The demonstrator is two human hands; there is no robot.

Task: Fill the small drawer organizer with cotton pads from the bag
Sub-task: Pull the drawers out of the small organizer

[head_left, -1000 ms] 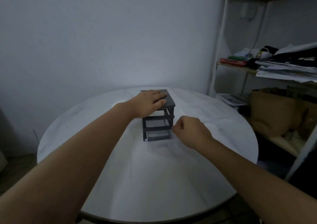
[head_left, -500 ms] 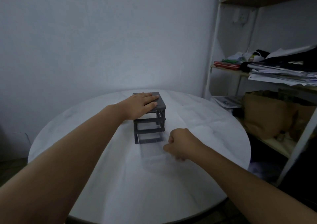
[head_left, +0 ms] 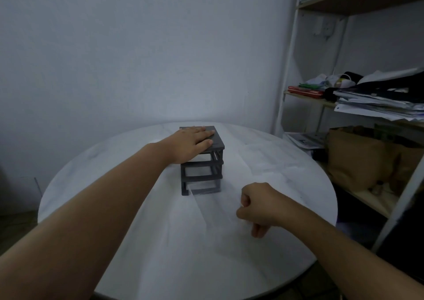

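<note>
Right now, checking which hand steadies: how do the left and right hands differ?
The left hand lies flat, fingers straight, on top of the dark organizer; the right hand is curled, seemingly pinching a faint clear drawer. The left hand is farther away; the right hand sits nearer, above the white table. Both are bare.

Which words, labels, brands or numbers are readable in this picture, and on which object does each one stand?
No text can be read in this picture.
Printed sheets on the low shelf: dark print, too blurred to read.
Paper stack on the middle shelf: too small to read.
Drawer organizer, clear drawer, brown bag: no text visible.
</note>
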